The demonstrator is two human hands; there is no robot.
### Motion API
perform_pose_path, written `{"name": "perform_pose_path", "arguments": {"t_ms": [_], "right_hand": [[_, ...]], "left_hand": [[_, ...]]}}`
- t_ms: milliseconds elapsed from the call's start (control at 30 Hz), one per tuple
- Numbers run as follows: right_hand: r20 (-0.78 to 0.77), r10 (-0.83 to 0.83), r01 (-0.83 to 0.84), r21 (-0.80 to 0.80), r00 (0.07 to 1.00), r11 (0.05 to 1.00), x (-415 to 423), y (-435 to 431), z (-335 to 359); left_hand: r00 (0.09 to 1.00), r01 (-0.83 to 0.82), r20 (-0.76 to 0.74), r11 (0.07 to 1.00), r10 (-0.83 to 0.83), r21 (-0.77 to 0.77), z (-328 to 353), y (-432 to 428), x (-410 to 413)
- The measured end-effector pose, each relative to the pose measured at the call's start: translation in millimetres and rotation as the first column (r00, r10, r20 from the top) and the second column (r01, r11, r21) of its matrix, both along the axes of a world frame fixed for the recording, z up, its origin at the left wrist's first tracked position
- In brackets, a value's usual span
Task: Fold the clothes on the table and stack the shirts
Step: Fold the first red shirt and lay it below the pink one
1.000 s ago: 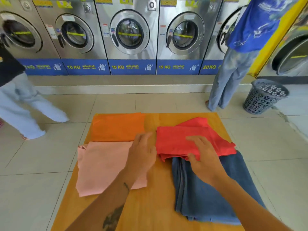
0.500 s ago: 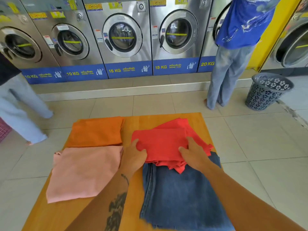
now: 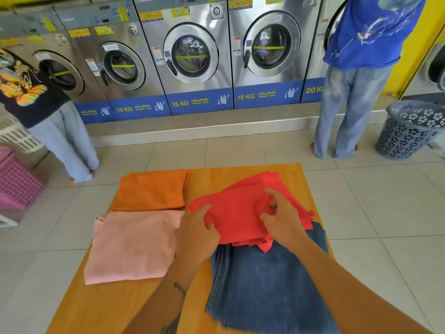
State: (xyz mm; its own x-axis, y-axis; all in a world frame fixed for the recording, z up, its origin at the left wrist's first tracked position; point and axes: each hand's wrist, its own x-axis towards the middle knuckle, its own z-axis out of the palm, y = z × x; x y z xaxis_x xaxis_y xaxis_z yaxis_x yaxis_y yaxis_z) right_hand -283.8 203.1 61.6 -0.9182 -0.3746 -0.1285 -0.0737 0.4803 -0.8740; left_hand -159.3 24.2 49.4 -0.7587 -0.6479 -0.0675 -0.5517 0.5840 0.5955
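A red shirt (image 3: 237,218), partly folded and rumpled, lies at the table's far right, overlapping the top of folded blue jeans (image 3: 267,285). My left hand (image 3: 196,233) grips the shirt's left edge, thumb over the cloth. My right hand (image 3: 280,216) rests on its right side with the fingers curled into the fabric. A folded orange shirt (image 3: 151,190) lies at the far left of the wooden table (image 3: 115,307). A folded pink shirt (image 3: 133,245) sits just in front of the orange one, separately.
A row of steel washing machines (image 3: 192,56) lines the back wall. One person in a blue shirt (image 3: 354,75) stands at the right, another (image 3: 45,116) at the left. A grey basket (image 3: 409,128) stands right, a pink basket (image 3: 16,186) left.
My left hand moved from the table beside the shirt onto its left edge. My right hand slid further up the red shirt. The person at the left came closer.
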Motion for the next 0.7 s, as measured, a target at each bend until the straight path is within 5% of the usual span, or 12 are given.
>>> {"name": "perform_pose_path", "arguments": {"t_ms": [133, 267, 600, 700], "right_hand": [[0.090, 0.010, -0.013, 0.038, 0.996, 0.999, -3.5, 0.4, -9.5], [0.099, 0.023, -0.038, 0.152, 0.995, 0.988, -8.7, -5.0, -13.7], [0.176, 0.093, -0.087, -0.043, 0.980, 0.995, -11.3, -11.6, -3.5], [0.150, 0.087, -0.084, -0.028, 0.985, 0.996, 5.8, -15.6, -3.0]], "left_hand": [[0.993, 0.006, -0.114, 0.958, 0.028, 0.286, -20.9, -5.6, 26.1], [0.989, -0.001, -0.119, 0.797, 0.091, 0.603, -28.2, -15.8, 20.9], [0.984, 0.120, -0.164, 0.922, -0.062, 0.369, -11.9, -18.6, 25.4], [0.969, 0.141, -0.245, 0.892, -0.035, 0.429, -9.5, -15.1, 35.2]]}}
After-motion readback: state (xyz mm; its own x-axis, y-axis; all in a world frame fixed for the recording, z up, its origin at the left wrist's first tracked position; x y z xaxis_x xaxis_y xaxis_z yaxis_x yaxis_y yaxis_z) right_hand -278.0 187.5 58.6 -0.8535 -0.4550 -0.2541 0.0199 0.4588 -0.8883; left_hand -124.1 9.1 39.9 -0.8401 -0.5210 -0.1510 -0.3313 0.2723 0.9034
